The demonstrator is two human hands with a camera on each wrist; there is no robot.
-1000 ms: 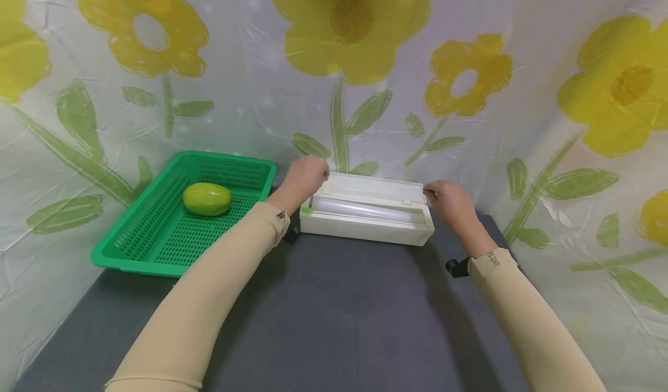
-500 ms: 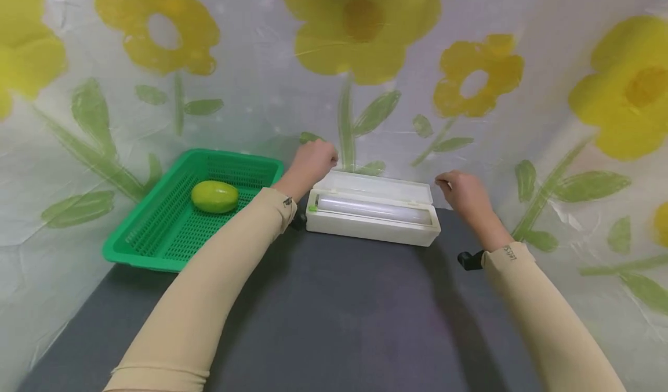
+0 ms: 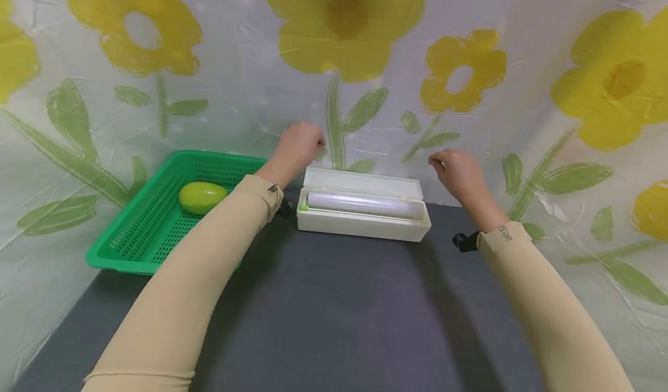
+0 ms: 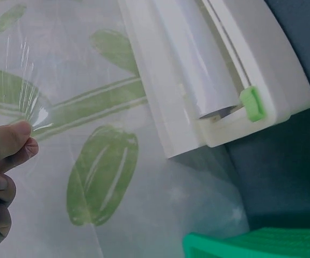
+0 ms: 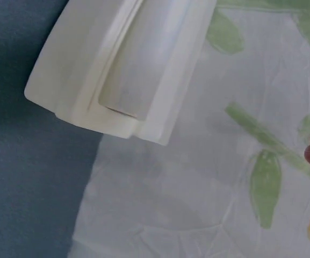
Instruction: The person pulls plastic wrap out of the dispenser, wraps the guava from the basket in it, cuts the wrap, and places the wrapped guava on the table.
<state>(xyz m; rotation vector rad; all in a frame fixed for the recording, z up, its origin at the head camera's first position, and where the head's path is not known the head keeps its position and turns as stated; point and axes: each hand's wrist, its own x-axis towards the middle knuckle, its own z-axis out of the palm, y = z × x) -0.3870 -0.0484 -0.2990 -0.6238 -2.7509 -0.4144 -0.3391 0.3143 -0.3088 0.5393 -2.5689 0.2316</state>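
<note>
A white plastic wrap dispenser (image 3: 363, 224) sits at the back of the table with its lid (image 3: 363, 183) raised. Inside lies a roll of clear wrap (image 3: 360, 202), and a green slider (image 4: 252, 104) shows at its left end. Behind and above the box's left end, my left hand (image 3: 298, 145) pinches an edge of plastic wrap (image 4: 37, 112); creases fan out from the fingertips. Beyond the right end, my right hand (image 3: 460, 174) is raised with thumb and forefinger pinched together, apparently on the same film, which is too transparent to see clearly there.
Left of the dispenser stands a green perforated basket (image 3: 120, 266) with a yellow-green oblong fruit (image 3: 202, 198) in it. A translucent curtain (image 3: 240, 90) printed with yellow flowers hangs close behind. The dark grey tabletop (image 3: 355, 311) stretches in front.
Both hands have risen from the box's lid level to well above it, the right one going up from beside the box's right end. Dispenser and fruit stay put; the head view shifts slightly.
</note>
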